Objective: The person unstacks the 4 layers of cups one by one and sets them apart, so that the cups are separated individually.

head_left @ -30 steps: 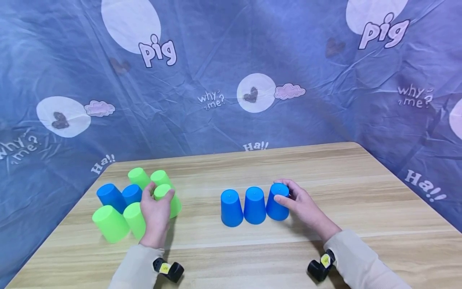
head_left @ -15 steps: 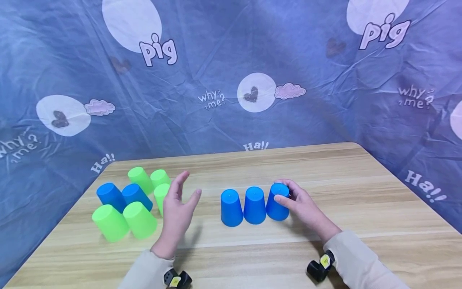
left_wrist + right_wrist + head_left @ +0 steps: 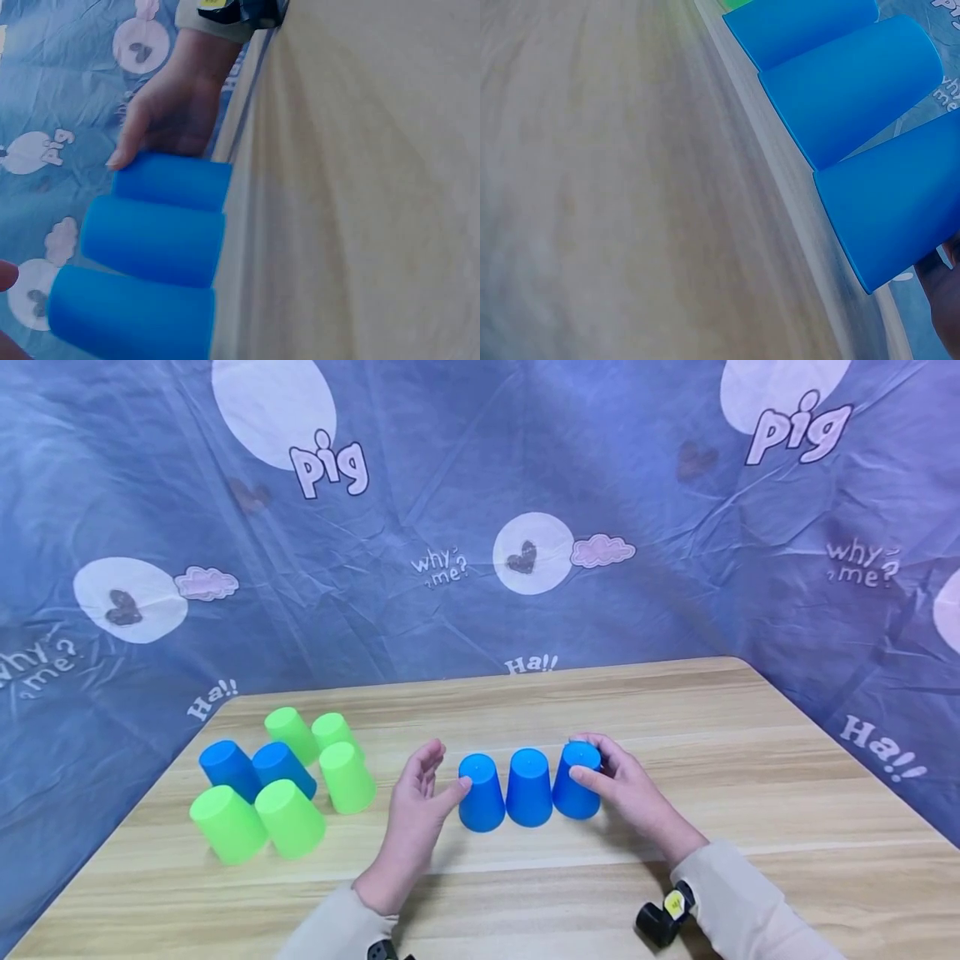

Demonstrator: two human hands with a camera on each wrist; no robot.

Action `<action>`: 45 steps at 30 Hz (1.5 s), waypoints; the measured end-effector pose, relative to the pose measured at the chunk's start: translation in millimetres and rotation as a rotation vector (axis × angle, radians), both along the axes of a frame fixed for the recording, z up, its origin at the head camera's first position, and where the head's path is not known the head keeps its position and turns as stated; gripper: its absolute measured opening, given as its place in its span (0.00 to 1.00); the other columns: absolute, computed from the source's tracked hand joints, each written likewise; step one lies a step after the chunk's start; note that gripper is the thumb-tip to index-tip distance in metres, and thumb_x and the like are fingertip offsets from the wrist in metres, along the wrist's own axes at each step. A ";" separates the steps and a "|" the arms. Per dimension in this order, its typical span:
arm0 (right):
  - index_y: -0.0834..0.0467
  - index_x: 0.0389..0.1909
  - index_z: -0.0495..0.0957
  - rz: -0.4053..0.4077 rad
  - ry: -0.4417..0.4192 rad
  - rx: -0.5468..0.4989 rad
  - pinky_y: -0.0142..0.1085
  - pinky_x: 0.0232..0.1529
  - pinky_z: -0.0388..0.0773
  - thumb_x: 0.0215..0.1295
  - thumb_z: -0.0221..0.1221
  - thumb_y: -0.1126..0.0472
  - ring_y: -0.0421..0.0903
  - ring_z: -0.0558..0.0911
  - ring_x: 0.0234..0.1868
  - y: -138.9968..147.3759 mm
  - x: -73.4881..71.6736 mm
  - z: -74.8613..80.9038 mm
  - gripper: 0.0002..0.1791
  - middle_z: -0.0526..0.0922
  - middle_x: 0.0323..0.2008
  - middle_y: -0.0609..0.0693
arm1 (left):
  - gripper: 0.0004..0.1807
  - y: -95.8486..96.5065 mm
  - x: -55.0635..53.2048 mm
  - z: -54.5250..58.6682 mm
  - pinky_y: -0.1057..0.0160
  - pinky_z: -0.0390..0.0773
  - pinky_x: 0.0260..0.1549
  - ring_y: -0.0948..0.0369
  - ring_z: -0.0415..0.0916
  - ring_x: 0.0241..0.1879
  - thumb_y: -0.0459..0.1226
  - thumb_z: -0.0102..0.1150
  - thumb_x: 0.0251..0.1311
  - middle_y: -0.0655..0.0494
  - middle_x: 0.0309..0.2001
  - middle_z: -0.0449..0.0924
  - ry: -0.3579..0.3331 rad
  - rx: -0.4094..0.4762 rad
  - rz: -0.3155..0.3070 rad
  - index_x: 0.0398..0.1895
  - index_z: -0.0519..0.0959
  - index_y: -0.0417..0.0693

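Three blue cups stand upside down in a row near the table's middle. The thumb and fingers of my right hand (image 3: 633, 797) hold the right blue cup (image 3: 573, 795) from its outer side. Beside it is the middle blue cup (image 3: 529, 792). At the row's other end, my left hand (image 3: 415, 818) is spread beside the left blue cup (image 3: 482, 800), its thumb tip overlapping that cup's upper edge in the head view. In the left wrist view, the left blue cup (image 3: 135, 311) is nearest, with part of my left thumb (image 3: 6, 275) at the frame's edge.
On the left of the wooden table (image 3: 675, 693) stands a group of upturned cups: several green ones, such as the front green cup (image 3: 291, 822), and two blue ones, including the inner blue cup (image 3: 285, 768). A printed blue cloth (image 3: 465, 627) hangs behind the table.
My left hand has let go of a green cup in the left group and moved right to the left blue cup. My right hand stays on the right blue cup.
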State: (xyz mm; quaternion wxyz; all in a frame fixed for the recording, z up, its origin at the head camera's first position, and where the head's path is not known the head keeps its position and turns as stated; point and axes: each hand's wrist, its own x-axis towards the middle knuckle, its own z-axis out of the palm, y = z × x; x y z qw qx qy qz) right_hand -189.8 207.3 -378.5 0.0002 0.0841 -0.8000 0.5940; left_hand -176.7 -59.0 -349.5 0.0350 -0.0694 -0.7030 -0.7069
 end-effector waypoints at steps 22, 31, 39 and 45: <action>0.60 0.63 0.60 0.006 0.001 -0.002 0.61 0.58 0.64 0.66 0.54 0.53 0.63 0.66 0.62 0.4 -0.4 -1.1 0.28 0.66 0.60 0.61 | 0.38 18.1 -4.4 -27.8 0.35 0.54 0.61 0.41 0.53 0.67 0.37 0.63 0.55 0.45 0.66 0.59 -0.196 -0.149 -0.126 0.68 0.56 0.51; 0.60 0.63 0.60 0.006 0.008 0.003 0.61 0.58 0.63 0.67 0.53 0.53 0.63 0.66 0.62 0.6 -0.3 -0.4 0.28 0.66 0.60 0.62 | 0.37 22.0 -3.6 -27.9 0.35 0.58 0.58 0.39 0.56 0.64 0.37 0.63 0.55 0.43 0.65 0.61 -0.209 -0.236 -0.089 0.67 0.56 0.49; 0.60 0.63 0.60 0.003 0.011 0.002 0.61 0.58 0.63 0.67 0.53 0.54 0.63 0.66 0.61 0.5 -0.2 1.7 0.27 0.66 0.60 0.62 | 0.36 22.0 -5.5 -26.8 0.35 0.61 0.57 0.40 0.60 0.62 0.36 0.64 0.54 0.44 0.63 0.64 -0.191 -0.307 -0.080 0.65 0.59 0.48; 0.61 0.63 0.60 0.007 0.011 0.004 0.61 0.58 0.63 0.67 0.53 0.54 0.63 0.66 0.61 0.1 0.7 2.7 0.28 0.66 0.60 0.62 | 0.36 20.4 -3.7 -26.2 0.36 0.63 0.56 0.41 0.62 0.61 0.37 0.65 0.53 0.44 0.62 0.66 -0.171 -0.345 -0.060 0.65 0.61 0.48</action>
